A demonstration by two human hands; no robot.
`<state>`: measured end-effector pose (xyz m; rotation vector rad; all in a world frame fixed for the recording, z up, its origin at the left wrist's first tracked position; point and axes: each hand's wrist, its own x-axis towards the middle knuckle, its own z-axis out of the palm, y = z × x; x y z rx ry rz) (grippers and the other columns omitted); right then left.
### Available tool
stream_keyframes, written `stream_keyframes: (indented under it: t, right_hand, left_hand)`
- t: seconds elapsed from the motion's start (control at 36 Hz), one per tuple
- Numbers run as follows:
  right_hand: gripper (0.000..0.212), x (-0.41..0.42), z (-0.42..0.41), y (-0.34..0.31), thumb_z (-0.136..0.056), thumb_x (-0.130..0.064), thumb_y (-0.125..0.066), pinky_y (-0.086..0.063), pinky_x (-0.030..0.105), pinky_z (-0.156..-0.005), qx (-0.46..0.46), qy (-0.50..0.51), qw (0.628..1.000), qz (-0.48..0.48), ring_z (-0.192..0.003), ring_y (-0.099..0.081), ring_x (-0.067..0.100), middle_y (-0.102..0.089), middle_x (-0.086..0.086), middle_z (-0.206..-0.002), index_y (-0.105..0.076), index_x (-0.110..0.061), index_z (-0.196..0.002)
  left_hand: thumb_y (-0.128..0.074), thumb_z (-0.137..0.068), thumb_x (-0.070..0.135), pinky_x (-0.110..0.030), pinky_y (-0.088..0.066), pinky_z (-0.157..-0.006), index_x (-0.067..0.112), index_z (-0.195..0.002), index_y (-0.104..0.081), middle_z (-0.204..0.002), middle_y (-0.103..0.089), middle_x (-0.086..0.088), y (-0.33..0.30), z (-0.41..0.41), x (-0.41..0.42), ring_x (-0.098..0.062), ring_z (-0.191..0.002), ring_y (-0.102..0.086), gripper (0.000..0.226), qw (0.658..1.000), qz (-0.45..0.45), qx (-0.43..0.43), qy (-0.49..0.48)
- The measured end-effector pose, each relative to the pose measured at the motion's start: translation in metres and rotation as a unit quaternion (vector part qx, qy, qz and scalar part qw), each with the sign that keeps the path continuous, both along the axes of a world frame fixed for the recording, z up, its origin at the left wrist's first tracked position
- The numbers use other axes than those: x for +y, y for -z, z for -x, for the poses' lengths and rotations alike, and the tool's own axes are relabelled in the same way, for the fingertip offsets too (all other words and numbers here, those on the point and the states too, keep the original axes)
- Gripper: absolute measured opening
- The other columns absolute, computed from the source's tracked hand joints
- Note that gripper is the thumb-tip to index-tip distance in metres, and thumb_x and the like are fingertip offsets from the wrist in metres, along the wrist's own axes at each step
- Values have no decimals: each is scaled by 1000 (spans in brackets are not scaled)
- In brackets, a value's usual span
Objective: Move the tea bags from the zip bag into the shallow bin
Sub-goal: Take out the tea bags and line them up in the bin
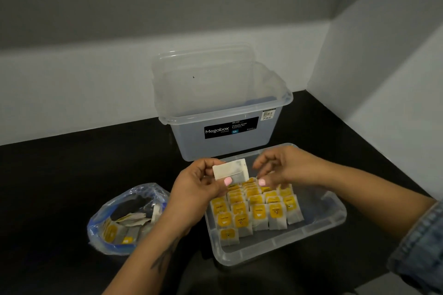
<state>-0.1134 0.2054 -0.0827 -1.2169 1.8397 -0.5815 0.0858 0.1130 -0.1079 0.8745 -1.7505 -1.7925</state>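
The left hand [201, 184] pinches one tea bag [230, 169] above the shallow bin [318, 227]; the right hand [280, 167] hovers just beside it, fingers loosely curled, holding nothing. Rows of tea bags [256, 208] lie beneath both hands, the zip bag [124, 215] beside the left wrist.

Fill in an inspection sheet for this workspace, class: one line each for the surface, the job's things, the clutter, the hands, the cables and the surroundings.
Surface: black countertop, set in a corner.
Job's things: shallow bin holds rows of yellow-tagged tea bags; zip bag lies open to its left with some bags still inside; one tea bag is held above the bin.
Clutter: deep clear Megabox tub behind the bin, a clear lid propped at its back.
Hands: left hand pinches the held tea bag; right hand hovers beside it, fingers loosely curled, holding nothing.
Cables: nothing seen.
Surroundings: white and grey walls on two sides.
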Motion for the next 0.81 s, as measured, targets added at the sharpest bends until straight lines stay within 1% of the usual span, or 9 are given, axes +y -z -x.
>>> stream_keyframes:
  t: [0.06, 0.17, 0.25, 0.33, 0.44, 0.56, 0.64, 0.72, 0.81]
  right_hand:
    - [30, -3, -7, -8, -79, -17, -75, -55, 24, -68, -63, 10, 998, 23, -81, -70, 12, -73, -1, -93, -62, -21, -106]
    - [13, -6, -17, -9, -81, -16, -73, -53, 24, -63, -63, 39, 995, 59, -63, -67, 11, -71, -3, -72, -66, -15, -93]
    - [10, 1, -11, -14, -81, -14, -73, -51, 22, -60, -14, 30, 998, 55, -62, -63, 10, -70, -1, -72, -68, -16, -89]
    - [9, 9, 1, -24, -82, -15, -72, -49, 17, -61, 69, -13, 997, 16, -64, -62, 0, -67, -6, -77, -68, -21, -87]
    - [10, 14, 13, -29, -81, -18, -73, -54, 24, -77, 125, -58, 989, -52, -81, -66, 4, -69, -5, -86, -68, -24, -87]
    - [9, 17, 14, -32, -83, -16, -72, -44, 12, -53, 82, -51, 993, -74, -57, -59, -5, -68, -6, -80, -69, -18, -90]
    - [15, 16, 12, -33, -83, -9, -70, -41, 16, -50, -11, -12, 999, -45, -50, -55, 1, -67, -2, -72, -65, -12, -98]
    - [26, 10, 6, -31, -83, -5, -69, -37, 21, -51, -77, 33, 996, -23, -47, -47, 8, -62, -3, -57, -59, -13, -106]
    - [23, 5, 2, -31, -84, -4, -67, -36, 20, -49, -117, 70, 990, -19, -45, -44, 8, -63, -3, -56, -61, -13, -105]
  left_hand:
    - [-71, -76, 1, -27, -58, -70, 20, -93, -63, -92, -71, -4, 3, 3, 3, -17, -86, -70, 26, 1000, 11, 1, -5]
    - [-74, -74, 3, -31, -59, -75, 21, -94, -64, -93, -70, -5, 6, 8, 8, -19, -86, -70, 28, 1000, 28, -3, 1]
    - [-78, -71, 6, -27, -57, -79, 26, -99, -62, -98, -68, 0, 5, 11, 9, -11, -90, -68, 38, 997, 65, -22, 20]
    - [-79, -70, 9, -24, -55, -83, 34, -102, -57, -103, -65, 7, 4, 11, 8, -7, -95, -65, 46, 995, 95, -36, 24]
    - [-77, -72, 8, -25, -54, -86, 34, -103, -57, -106, -65, 7, 4, 8, 4, -6, -98, -64, 45, 995, 93, -31, 19]
    - [-78, -72, 12, -23, -54, -86, 40, -99, -57, -107, -64, 11, 3, 9, 9, -1, -99, -62, 44, 987, 144, -53, 36]
    - [-83, -66, 32, -14, -44, -93, 51, -98, -53, -119, -49, 27, 0, 11, 18, 10, -114, -45, 48, 945, 295, -96, 105]
    - [-81, -63, 47, -11, -31, -95, 49, -105, -52, -120, -32, 31, -1, 18, 28, 9, -117, -32, 51, 882, 425, -151, 134]
    - [-78, -70, 42, -14, -40, -87, 39, -104, -54, -110, -38, 25, 1, 22, 31, 5, -105, -40, 42, 875, 452, -152, 81]
